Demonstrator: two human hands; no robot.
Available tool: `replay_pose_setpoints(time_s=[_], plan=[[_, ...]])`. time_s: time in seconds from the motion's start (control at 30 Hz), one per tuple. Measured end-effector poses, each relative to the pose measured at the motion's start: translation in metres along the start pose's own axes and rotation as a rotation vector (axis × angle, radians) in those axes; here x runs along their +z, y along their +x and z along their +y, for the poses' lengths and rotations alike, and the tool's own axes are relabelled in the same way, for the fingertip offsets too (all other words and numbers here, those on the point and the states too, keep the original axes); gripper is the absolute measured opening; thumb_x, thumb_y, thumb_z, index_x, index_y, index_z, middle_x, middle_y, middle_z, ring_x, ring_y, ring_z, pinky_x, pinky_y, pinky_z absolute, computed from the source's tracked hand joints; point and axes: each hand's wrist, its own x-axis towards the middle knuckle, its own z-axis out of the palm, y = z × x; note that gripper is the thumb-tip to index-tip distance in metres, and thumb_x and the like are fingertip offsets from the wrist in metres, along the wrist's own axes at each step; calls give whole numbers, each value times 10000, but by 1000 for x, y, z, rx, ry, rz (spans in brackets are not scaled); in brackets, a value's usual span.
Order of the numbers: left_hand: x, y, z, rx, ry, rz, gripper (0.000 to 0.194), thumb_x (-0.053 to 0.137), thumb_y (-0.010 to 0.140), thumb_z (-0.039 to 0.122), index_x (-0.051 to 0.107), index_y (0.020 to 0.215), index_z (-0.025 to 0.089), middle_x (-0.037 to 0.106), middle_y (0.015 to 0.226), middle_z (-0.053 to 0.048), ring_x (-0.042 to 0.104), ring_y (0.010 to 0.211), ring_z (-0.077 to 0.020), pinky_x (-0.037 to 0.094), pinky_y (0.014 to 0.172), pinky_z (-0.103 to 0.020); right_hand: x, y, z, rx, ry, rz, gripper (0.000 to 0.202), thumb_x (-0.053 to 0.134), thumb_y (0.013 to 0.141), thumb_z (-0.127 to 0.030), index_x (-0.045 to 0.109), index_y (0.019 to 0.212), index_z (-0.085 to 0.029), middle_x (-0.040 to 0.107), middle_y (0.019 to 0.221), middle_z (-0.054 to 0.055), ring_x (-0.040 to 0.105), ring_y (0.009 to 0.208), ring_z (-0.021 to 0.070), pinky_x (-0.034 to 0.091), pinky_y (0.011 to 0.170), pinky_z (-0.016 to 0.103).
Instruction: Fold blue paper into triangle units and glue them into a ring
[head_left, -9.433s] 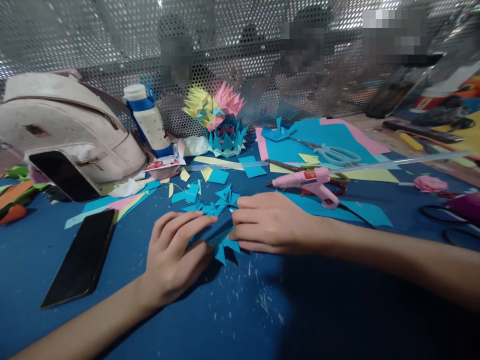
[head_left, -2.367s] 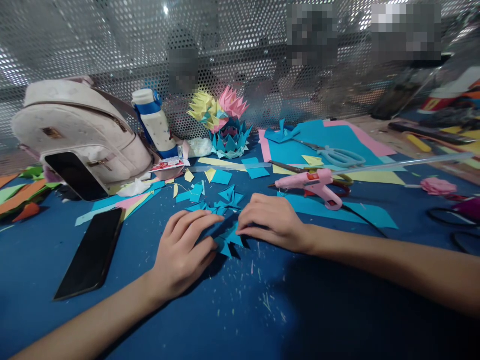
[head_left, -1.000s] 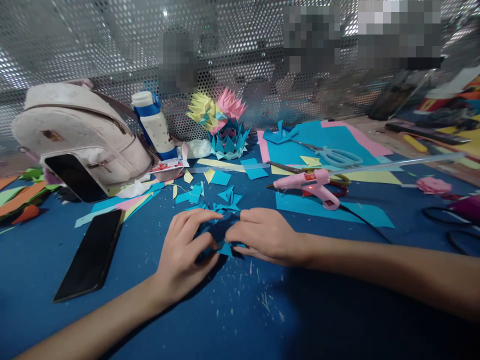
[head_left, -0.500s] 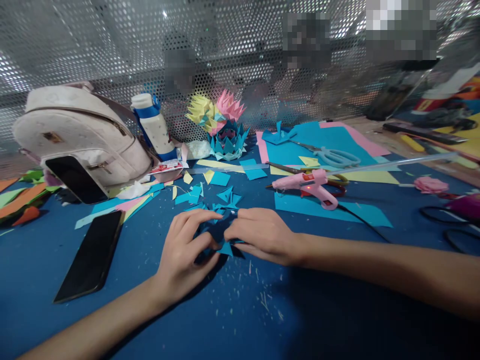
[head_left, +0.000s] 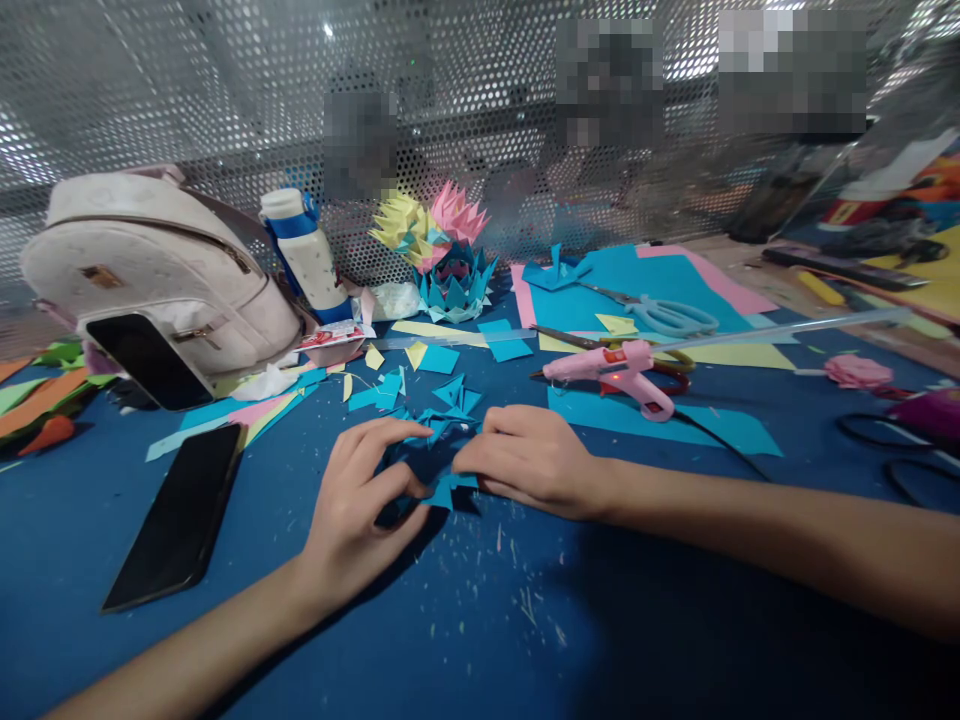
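Note:
A blue folded paper piece with pointed tips (head_left: 444, 492) lies on the table between my hands. Its full shape is partly hidden by my fingers. My left hand (head_left: 364, 485) curves around its left side, thumb and fingertips resting on the paper. From the right, my right hand (head_left: 536, 462) pinches its edge, fingers closed together. Just beyond the fingertips lie more blue folded paper bits (head_left: 456, 395). Farther back stands a folded paper flower (head_left: 456, 283) with blue pointed petals, beside yellow and pink ones (head_left: 459, 212).
A pink glue gun (head_left: 611, 368) and its cord lie right of centre, near scissors (head_left: 675, 316) and blue paper sheets (head_left: 637, 275). At left are a phone (head_left: 180, 520), a pale backpack (head_left: 150, 270) with another phone (head_left: 150, 360) against it, and a bottle (head_left: 306, 255). A perforated metal panel (head_left: 465, 110) stands behind.
My right hand has shifted slightly right and the left hand slightly left, showing a little more of the blue paper between them. The view has moved slightly; other things stay put.

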Motion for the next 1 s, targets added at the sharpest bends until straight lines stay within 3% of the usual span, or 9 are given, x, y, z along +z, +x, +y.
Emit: replay_pose_setpoints(time_s=[0.2, 0.37, 0.43, 0.53, 0.6, 0.73, 1.0], plan=[[-1, 0, 0, 5, -20, -29, 168, 629, 829, 37, 569, 790, 190, 599, 1251, -56, 515, 1168, -253, 401, 981, -441, 1, 0, 1, -65, -38, 49, 268, 365, 1037, -162, 626, 980, -170, 668, 789, 11, 452, 698, 161, 342, 619, 296], [-1, -1, 0, 1, -31, -42, 163, 623, 838, 43, 577, 808, 196, 592, 1256, -52, 512, 1171, -248, 393, 996, -442, 0, 1, 1, -94, -16, 14, 360, 277, 1055, -193, 624, 967, -164, 603, 724, 14, 413, 664, 175, 317, 593, 314], [-1, -1, -1, 1, -23, -44, 171, 628, 835, 40, 566, 805, 197, 590, 1257, -50, 508, 1176, -248, 390, 998, -441, 0, 1, 1, -46, 26, 5, 316, 319, 1052, -200, 625, 973, -174, 626, 753, 9, 448, 689, 165, 348, 608, 296], [0, -1, -3, -20, -13, -63, 177, 626, 835, 39, 553, 806, 197, 575, 1282, -52, 499, 1190, -252, 387, 998, -444, 0, 1, 3, 24, 175, 44, 206, 483, 1024, -328, 623, 995, -180, 674, 837, 14, 523, 777, 147, 430, 685, 264], [1, -1, -4, -37, -16, -79, 174, 624, 840, 45, 550, 805, 198, 564, 1297, -55, 497, 1193, -253, 388, 993, -445, 0, 1, 3, 5, 256, 102, 213, 584, 973, -388, 614, 959, -177, 693, 869, 21, 546, 808, 142, 465, 735, 263], [1, 0, -4, -60, -30, -90, 181, 619, 836, 38, 547, 794, 199, 564, 1288, -53, 493, 1194, -251, 385, 993, -445, -1, 2, 3, -65, 301, 153, 170, 614, 963, -309, 595, 861, -175, 706, 830, 16, 566, 764, 129, 489, 760, 271], [2, 0, -5, -70, -53, -102, 177, 605, 845, 44, 554, 801, 208, 562, 1288, -51, 494, 1198, -246, 380, 1000, -441, -1, -2, 5, -66, 340, 221, 120, 674, 923, -245, 632, 838, -171, 753, 842, -3, 610, 772, 117, 477, 724, 257]])
